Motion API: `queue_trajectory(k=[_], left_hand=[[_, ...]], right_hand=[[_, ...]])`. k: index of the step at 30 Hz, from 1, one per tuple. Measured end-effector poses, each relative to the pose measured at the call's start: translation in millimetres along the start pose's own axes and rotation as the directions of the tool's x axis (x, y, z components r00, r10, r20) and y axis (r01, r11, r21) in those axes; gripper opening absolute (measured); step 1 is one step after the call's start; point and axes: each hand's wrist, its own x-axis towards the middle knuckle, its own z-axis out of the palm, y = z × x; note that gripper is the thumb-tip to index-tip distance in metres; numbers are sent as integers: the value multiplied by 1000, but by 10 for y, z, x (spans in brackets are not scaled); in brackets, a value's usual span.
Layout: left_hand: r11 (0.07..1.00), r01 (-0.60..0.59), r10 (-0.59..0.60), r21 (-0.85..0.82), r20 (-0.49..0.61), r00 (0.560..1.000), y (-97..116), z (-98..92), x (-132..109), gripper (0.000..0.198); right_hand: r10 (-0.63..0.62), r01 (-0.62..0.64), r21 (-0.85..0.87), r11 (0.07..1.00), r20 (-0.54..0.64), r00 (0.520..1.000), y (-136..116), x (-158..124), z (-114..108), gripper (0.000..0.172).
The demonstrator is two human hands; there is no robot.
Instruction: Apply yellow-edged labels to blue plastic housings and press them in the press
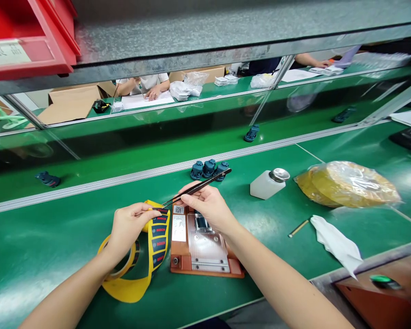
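Note:
A yellow strip of dark BOSCH labels (159, 244) hangs from my left hand (128, 226), whose thumb and fingers pinch its upper end. The strip runs back to a yellow label roll (116, 269) on the bench, partly behind my left wrist. Black tweezers (205, 183) are gripped in my right hand (208, 205), with their tips at the topmost label near my left fingertips. Below my right hand lies an orange-brown fixture (181, 262) with a clear plate (208, 251) and a dark part (202, 223), partly covered by the hand.
Several dark blue housings (208, 168) stand behind the fixture. To the right are a white dispenser bottle (267, 183), a bagged yellow roll (349, 183), a white cloth (335, 242) and a small stick (298, 228). A metal shelf (226, 27) with a red bin (30, 59) hangs overhead. Co-workers' hands (153, 92) show beyond.

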Motion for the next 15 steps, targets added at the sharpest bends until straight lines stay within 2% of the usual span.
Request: queue_trajectory(k=[3,7,15], left_hand=[[992,-50,50,117,-3,999,42,-8,-14,27],[985,-94,96,145,-3,995,71,-19,-18,29],[978,-83,71,190,69,995,91,9,13,38]], right_hand=[[-36,36,-25,999,-24,999,-18,-2,-5,28],[-38,39,-79,996,15,999,6,-7,-9,27],[-41,43,-147,988,19,999,79,-25,-28,27]])
